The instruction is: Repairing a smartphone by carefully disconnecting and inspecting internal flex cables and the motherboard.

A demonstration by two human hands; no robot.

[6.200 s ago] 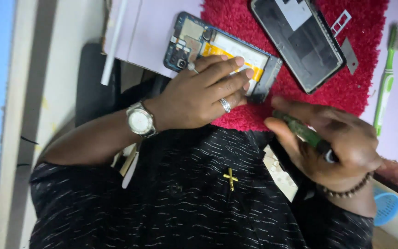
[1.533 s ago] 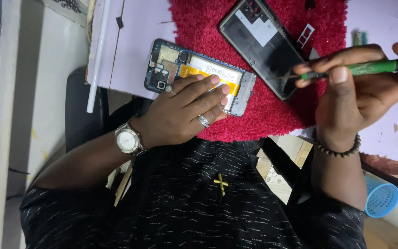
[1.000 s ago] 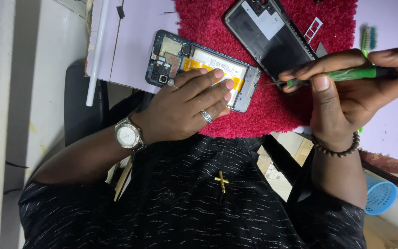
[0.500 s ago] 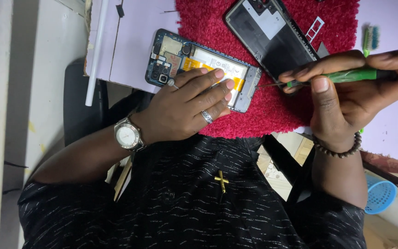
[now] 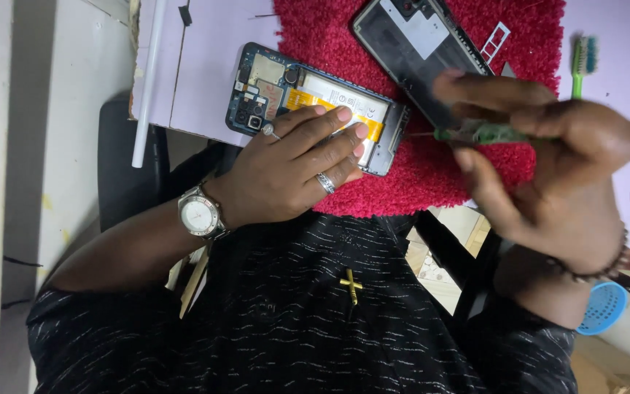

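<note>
While the left hand [image 5: 297, 171] lies flat on the opened phone [image 5: 313, 104], its fingers spread slightly and pressing down over the yellow-labelled battery, the phone shows its insides: a dark blue frame, a cluster of camera modules and small metal shields at the left end, the pale battery filling the middle, and a grey bare edge at the right end; it rests partly on the lilac work surface [image 5: 205, 66] and partly on the red fluffy mat [image 5: 432, 175], near the table's front edge; its long axis runs from upper left to lower right, tilted only a little off the level, with the camera end pointing left and the plain end pointing right toward the other hand. The right hand [image 5: 555, 175] pinches a green-handled screwdriver [image 5: 486, 133] between thumb and fingers, blurred by movement; the tool lies almost level, its thin metal tip pointing left and ending just beside the phone's right end, though I cannot tell whether it touches. Above it on the mat lies the dark back cover [image 5: 421, 51], set on a diagonal, with a small white SIM tray [image 5: 495, 41] beside it; a green toothbrush [image 5: 582, 62] lies on the lilac surface to the right; a wristwatch [image 5: 198, 214] sits on the left wrist.
</note>
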